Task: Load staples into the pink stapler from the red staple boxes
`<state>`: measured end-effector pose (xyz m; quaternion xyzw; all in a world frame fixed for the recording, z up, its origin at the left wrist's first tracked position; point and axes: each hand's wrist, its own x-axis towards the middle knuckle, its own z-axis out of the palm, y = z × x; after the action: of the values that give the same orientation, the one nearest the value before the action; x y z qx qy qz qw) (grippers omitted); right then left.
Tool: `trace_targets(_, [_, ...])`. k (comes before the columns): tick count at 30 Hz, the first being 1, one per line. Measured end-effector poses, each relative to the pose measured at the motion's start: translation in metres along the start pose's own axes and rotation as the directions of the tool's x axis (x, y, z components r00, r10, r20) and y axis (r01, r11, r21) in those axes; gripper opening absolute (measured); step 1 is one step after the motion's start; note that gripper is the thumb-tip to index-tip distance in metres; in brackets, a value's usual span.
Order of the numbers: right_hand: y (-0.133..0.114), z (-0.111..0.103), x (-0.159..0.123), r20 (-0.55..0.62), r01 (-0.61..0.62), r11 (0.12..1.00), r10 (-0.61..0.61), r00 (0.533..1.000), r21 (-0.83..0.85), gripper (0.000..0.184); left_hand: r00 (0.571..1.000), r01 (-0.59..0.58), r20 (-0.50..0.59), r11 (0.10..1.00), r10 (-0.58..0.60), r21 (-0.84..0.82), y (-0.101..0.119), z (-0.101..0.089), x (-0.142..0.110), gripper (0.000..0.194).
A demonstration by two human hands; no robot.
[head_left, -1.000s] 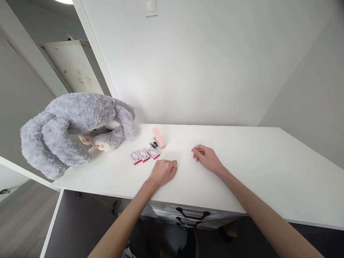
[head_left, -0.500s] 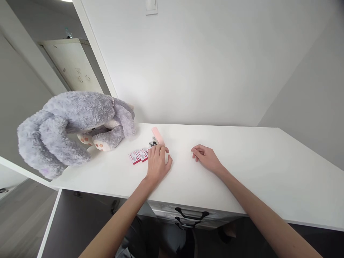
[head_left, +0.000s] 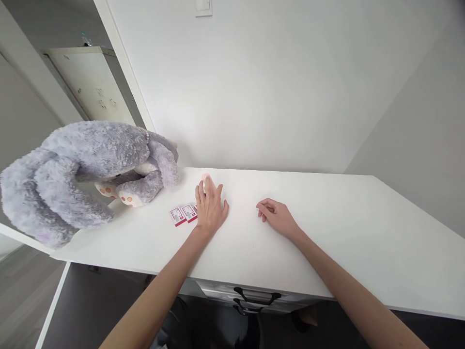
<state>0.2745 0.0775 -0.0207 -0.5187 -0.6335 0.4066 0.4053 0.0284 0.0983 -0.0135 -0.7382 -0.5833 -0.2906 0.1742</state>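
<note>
Pink stapler [head_left: 205, 175] lies directly under your left hand [head_left: 210, 203], on the far side of your palm; its far end shows past your fingertips, a strip more between your fingers. Your left fingers are spread apart, palm down (contact with the stapler: cannot tell from this angle). Your right hand [head_left: 274, 213] rests well apart from it, to the right, fingers curled in and together, thumb against the index; nothing visible in the grip.

Flat boxes [head_left: 178, 216], white tops with red print and red sides, sit just left of your left hand. Two show clearly, side by side; a sliver of a third peeks from beside your palm.

Tabletop [head_left: 327, 218]: white, smooth, matt. At its left end, one grey plush toy [head_left: 98, 145], shaggy pile, bent over, two pale-soled feet towards you. Below the near edge, two black, bowed drawer handles [head_left: 257, 296] on pale fronts. Plain white wall [head_left: 272, 97] behind, one square wall switch [head_left: 204, 6] up high. Further left, one scuffed, cream-coloured cabinet [head_left: 87, 87] with a bottle on top.
</note>
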Motion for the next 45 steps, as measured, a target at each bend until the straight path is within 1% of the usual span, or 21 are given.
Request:
trace_targets(3, [-0.001,0.001,0.001,0.003,-0.007,1.0,0.007,1.0,-0.003,0.031,1.0,0.009,0.023,1.0,-0.01,0.024,0.0,0.002,0.003,0.05])
trace_targets(10, [-0.002,0.001,0.0,0.004,-0.022,1.0,0.022,1.0,-0.015,0.03,0.997,0.005,0.075,0.999,-0.009,0.052,-0.001,0.002,0.002,0.036])
trace_targets(14, [-0.003,0.001,-0.001,0.002,-0.028,0.999,0.028,1.0,-0.025,0.029,0.997,-0.001,0.074,1.0,-0.001,0.03,-0.001,0.003,0.0,0.03])
trace_targets(21, [-0.003,0.001,-0.001,0.004,-0.016,0.999,0.016,1.0,-0.039,0.032,0.996,-0.059,0.064,0.998,0.059,-0.003,0.0,0.004,-0.003,0.029])
trace_targets(25, [-0.002,0.001,-0.001,0.0,-0.005,0.999,0.005,1.0,-0.033,0.034,0.993,-0.102,0.05,0.993,0.105,-0.065,0.0,0.004,-0.002,0.029])
trace_targets(31, [-0.001,0.001,0.0,-0.002,0.005,1.0,-0.005,1.0,-0.022,0.038,0.993,-0.102,0.047,0.979,0.112,-0.175,-0.003,0.008,-0.003,0.041])
trace_targets(36, [-0.001,0.001,0.001,0.0,-0.008,1.0,0.008,1.0,-0.022,0.035,0.987,-0.13,0.059,0.956,0.15,-0.262,-0.001,0.005,-0.004,0.039])
trace_targets(39, [-0.001,0.001,0.001,0.004,-0.008,1.0,0.008,1.0,-0.023,0.033,0.985,-0.133,0.056,0.922,0.164,-0.365,0.0,0.002,-0.004,0.035])
trace_targets(42, [-0.002,0.0,0.001,0.002,-0.007,1.0,0.007,1.0,-0.023,0.033,0.987,-0.132,0.019,0.859,0.163,-0.495,0.0,-0.001,-0.004,0.031])
trace_targets(45, [-0.001,0.0,0.001,0.002,-0.004,1.0,0.004,1.0,-0.02,0.034,0.995,-0.095,-0.027,0.799,0.098,-0.594,0.002,-0.003,-0.004,0.029])
